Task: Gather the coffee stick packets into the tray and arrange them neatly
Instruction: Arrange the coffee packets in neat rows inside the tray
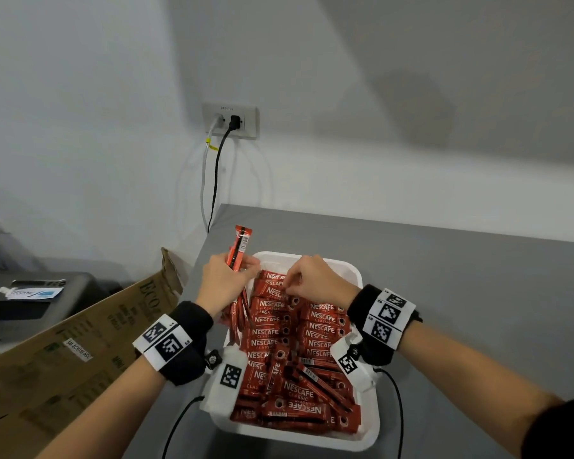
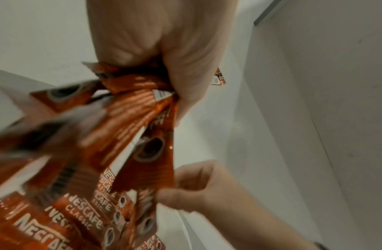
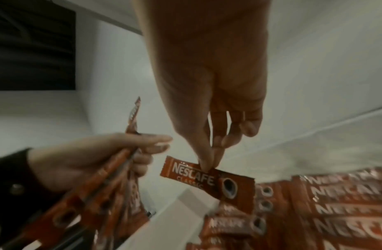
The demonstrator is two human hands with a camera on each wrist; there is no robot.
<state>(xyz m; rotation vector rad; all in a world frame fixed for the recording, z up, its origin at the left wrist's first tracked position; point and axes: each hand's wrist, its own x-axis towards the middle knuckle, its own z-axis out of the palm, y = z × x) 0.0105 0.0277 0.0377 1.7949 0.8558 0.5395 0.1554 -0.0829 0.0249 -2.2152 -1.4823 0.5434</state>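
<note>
My left hand (image 1: 224,286) clenched round a bundle of packets (image 1: 238,250) at the tray's (image 1: 367,435) far-left corner, my right hand (image 1: 315,276) pinching one packet (image 3: 207,177), apparently just above the far rows (image 1: 315,329)

"NESCAFE CLASSIC" on red packets (image 1: 268,305) in tray (image 1: 355,273).

1. Coffee stick packets (image 1: 269,329): glossy red foil-like film.
2. Tray (image 1: 358,279): smooth white plastic, it seems.
3. Counter (image 1: 461,293): matt grey.
4. Box (image 1: 63,352): brown corrugated cardboard.
5. Wrist bands (image 1: 186,342): black cloth.
</note>
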